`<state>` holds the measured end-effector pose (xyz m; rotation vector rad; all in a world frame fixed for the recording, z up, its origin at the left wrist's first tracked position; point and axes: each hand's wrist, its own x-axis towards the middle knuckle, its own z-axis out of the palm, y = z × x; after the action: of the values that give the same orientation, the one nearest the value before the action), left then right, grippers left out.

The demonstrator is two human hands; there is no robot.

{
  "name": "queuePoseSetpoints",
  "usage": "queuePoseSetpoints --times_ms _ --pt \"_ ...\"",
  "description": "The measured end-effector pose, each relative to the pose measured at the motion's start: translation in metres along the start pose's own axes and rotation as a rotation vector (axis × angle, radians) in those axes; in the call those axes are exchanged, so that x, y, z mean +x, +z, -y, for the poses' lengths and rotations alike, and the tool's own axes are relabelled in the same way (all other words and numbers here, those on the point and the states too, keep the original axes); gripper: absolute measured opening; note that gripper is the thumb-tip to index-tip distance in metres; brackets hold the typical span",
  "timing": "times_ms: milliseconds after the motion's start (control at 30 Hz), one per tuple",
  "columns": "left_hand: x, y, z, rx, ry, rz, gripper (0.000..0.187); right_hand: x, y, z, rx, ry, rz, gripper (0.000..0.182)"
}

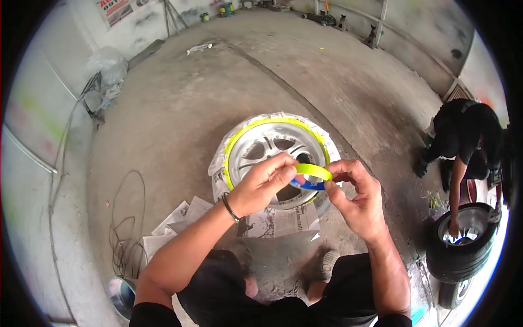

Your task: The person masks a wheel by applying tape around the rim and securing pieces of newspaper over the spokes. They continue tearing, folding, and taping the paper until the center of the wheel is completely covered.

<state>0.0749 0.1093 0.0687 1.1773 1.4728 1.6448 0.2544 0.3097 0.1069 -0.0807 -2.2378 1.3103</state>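
A roll of yellow tape (313, 171) with a blue inner side is held above the wheel. My left hand (266, 184) pinches its left side, and my right hand (357, 197) has thumb and fingers closed on its right edge. Below lies a silver wheel rim (237, 155), its edge ringed with yellow tape and its tire covered with newspaper (219, 163). The hands and the roll hide the rim's lower right part. More newspaper (280, 222) sticks out at the near side of the wheel.
At the right, a co-worker (468, 128) in black bends over stacked tires (457, 253). Loose wire (128, 245) and a container (121, 294) are on the left. Plastic wrap (106, 65) lies by the left wall. Tools (321, 19) stand at the back.
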Motion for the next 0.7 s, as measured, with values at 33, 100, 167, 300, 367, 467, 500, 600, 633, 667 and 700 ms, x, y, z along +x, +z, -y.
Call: queuePoseSetpoints --times_ms 33,100,167,300,367,467,500,600,633,667,700 --pt "-0.001 0.000 -0.003 -0.003 -0.001 0.000 0.032 -0.001 0.000 -0.003 0.023 -0.010 -0.003 0.026" --pt "-0.006 0.001 -0.012 0.088 -0.015 0.051 0.026 -0.001 0.000 -0.010 0.032 -0.013 -0.006 0.025" --pt "-0.007 0.007 -0.014 0.132 0.030 0.006 0.021 -0.001 0.003 -0.014 0.044 -0.023 -0.008 0.025" --pt "-0.005 0.016 -0.008 0.399 0.112 -0.166 0.021 -0.001 0.012 -0.007 0.329 0.298 0.044 0.024" --pt "0.001 0.016 -0.004 0.743 0.345 -0.167 0.023 0.000 0.019 -0.004 0.490 0.443 0.098 0.026" --pt "0.003 0.027 -0.001 0.752 0.381 -0.199 0.026 -0.002 0.032 -0.015 0.563 0.424 -0.004 0.035" --pt "0.004 0.028 0.001 0.773 0.407 -0.199 0.026 -0.002 0.034 -0.013 0.564 0.419 -0.001 0.035" --pt "0.000 0.035 -0.002 0.836 0.420 -0.213 0.024 -0.001 0.033 -0.009 0.632 0.392 -0.044 0.040" --pt "0.000 0.038 -0.005 0.851 0.428 -0.210 0.023 0.000 0.028 -0.009 0.628 0.387 -0.046 0.040" --pt "0.000 0.040 -0.008 0.870 0.464 -0.207 0.022 0.001 0.023 -0.010 0.660 0.407 0.002 0.039" --pt "-0.001 0.042 -0.011 0.866 0.468 -0.207 0.022 0.001 0.019 -0.011 0.691 0.431 0.051 0.038"
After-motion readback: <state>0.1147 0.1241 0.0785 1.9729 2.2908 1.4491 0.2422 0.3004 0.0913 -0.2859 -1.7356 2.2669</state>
